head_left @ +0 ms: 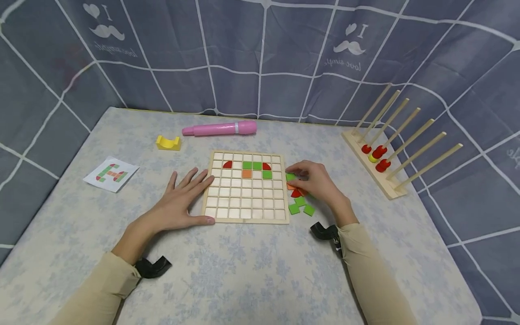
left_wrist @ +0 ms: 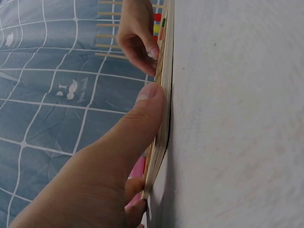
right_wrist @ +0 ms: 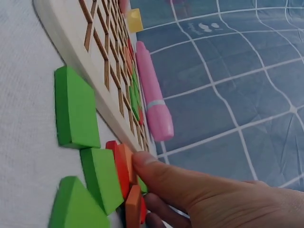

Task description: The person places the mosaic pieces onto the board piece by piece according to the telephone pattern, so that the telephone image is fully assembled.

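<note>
A wooden grid board lies flat on the table, bearing several small tiles: green squares, an orange square and two red rounded-corner pieces. Against its left edge rests my left hand, fingers spread, thumb at the near left corner. My right hand reaches into a pile of loose tiles beside the board's right edge. Its thumb touches or nearly touches an orange tile, and a green tile shows between thumb and forefinger. Whether either is pinched is hidden. Loose green tiles lie nearer me.
A card printed with a coloured tile pattern lies at the left. Behind the board are a yellow notched block and a pink marker-shaped stick. A wooden peg stand with red and yellow beads stands at the right.
</note>
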The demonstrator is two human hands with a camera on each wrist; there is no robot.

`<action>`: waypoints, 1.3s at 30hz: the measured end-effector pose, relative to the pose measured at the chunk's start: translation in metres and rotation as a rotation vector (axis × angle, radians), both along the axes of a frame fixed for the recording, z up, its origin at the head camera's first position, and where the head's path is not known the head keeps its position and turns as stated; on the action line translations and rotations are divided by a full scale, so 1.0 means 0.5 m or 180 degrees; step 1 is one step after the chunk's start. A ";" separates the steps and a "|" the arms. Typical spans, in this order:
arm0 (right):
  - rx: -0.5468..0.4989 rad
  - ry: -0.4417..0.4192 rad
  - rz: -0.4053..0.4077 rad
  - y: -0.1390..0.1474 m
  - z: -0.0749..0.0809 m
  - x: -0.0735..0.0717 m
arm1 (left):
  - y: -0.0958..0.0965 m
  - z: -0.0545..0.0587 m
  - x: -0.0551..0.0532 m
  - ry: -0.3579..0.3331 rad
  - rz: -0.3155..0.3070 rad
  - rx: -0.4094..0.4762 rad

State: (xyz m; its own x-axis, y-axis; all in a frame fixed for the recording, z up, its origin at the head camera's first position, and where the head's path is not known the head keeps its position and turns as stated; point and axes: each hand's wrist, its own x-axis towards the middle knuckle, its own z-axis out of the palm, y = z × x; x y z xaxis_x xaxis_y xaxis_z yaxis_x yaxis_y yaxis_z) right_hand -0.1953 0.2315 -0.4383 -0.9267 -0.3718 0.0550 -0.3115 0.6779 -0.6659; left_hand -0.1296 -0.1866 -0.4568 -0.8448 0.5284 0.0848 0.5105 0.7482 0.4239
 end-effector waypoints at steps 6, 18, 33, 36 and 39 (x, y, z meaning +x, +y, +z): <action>-0.0151 -0.0011 -0.0040 0.005 -0.015 -0.003 | -0.002 -0.004 -0.002 -0.0026 0.0001 -0.0020; -0.0472 -0.0024 -0.0094 0.018 -0.036 -0.022 | 0.001 -0.010 -0.007 -0.0054 0.0050 0.0014; -0.0871 0.0072 -0.0255 0.007 -0.027 -0.030 | -0.003 0.002 -0.010 -0.0042 0.0027 0.0016; -0.0729 0.0147 -0.0193 -0.020 -0.010 -0.034 | -0.001 0.001 -0.005 -0.0045 0.0031 0.0033; -0.0650 0.0137 -0.0082 -0.062 0.006 -0.045 | 0.002 -0.001 -0.005 -0.0022 0.0020 0.0040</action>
